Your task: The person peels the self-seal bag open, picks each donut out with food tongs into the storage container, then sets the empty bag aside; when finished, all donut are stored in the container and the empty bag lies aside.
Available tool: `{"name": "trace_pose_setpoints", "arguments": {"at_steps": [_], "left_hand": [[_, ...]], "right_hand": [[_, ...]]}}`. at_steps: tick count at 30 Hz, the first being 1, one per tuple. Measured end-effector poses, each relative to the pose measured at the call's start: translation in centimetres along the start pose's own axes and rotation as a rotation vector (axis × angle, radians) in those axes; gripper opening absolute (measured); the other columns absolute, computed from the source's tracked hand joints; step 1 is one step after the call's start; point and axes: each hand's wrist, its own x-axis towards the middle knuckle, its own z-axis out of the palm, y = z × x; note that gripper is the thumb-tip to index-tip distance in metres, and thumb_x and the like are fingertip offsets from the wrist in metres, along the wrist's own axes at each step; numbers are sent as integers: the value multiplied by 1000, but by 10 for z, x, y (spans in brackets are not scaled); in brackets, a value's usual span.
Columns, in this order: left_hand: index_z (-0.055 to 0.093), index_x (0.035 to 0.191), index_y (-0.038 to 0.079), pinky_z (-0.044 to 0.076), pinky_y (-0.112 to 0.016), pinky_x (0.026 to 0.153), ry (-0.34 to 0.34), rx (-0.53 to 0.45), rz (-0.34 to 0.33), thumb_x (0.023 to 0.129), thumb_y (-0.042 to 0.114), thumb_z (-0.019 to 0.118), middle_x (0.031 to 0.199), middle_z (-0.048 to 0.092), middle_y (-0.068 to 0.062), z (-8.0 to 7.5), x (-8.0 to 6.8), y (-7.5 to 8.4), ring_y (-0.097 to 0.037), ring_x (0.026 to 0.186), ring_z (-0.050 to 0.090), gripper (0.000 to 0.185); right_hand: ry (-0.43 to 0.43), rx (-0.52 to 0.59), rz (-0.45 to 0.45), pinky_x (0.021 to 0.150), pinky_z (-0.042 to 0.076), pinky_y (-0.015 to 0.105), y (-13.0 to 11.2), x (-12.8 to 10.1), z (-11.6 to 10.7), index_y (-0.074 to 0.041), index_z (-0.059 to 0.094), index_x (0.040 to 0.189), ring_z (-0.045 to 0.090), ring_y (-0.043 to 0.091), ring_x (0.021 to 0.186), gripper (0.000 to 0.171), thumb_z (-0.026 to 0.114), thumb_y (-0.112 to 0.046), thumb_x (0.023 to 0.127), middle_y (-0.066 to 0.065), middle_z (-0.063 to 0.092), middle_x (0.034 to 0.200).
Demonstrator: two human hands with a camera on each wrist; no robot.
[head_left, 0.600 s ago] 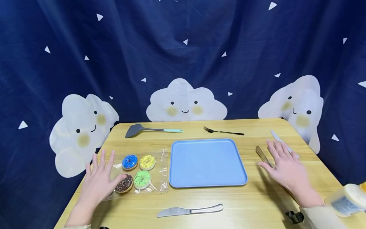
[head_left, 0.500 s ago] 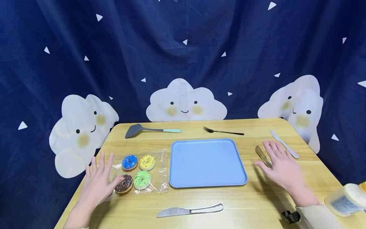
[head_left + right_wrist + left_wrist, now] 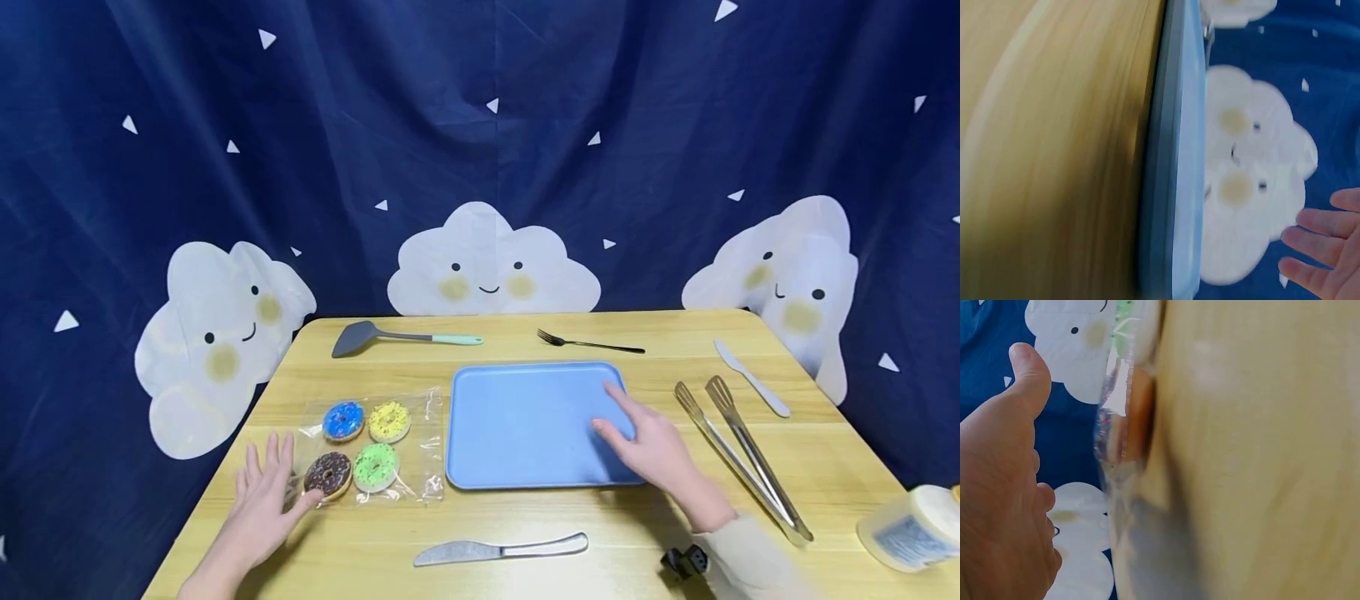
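- While the right hand (image 3: 658, 450) hovered above the tray (image 3: 517, 429), fingers extended and empty, slow lowering seemed advisable.
- Left hand (image 3: 259, 510), fingers loose and empty, likely needed clearance from the donut bag (image 3: 432, 454).

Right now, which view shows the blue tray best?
The head view: nearly the whole blue tray shows, only its right side partly behind the right hand. Right wrist catches it edge-on; left wrist misses it.

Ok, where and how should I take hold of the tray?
Probably grip the tray by its right rim, coming in from the right, thumb on top and fingers beneath the edge. It lies flat on the table, its raised rim offering an edge to pinch, and the right hand is at that side.
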Motion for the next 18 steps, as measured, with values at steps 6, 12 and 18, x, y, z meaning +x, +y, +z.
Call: {"name": "trace_pose_setpoints", "arguments": {"at_steps": [6,12,18], "left_hand": [[-1,147,2,-16,-59,101,-27,-49,-21,90,43,56,148,-10,-27,12,-7,-3,-39,130,-27,91],[2,147,-1,-11,-64,101,-90,-81,-77,90,48,54,146,-3,-34,18,-9,-4,-52,130,-15,91],[3,146,-4,-2,-69,99,-181,-152,-130,90,52,52,146,-1,-35,18,-6,-3,-55,129,-8,93]], "right_hand": [[-62,94,-85,96,40,49,-36,4,29,-3,52,129,52,34,114,58,65,-39,86,13,58,124],[-167,192,-138,98,40,44,-71,4,62,-6,55,127,53,26,115,58,59,-47,87,6,59,123],[-304,263,-185,90,47,37,-100,4,95,-5,59,123,59,20,103,50,58,-43,90,5,62,117]]}}
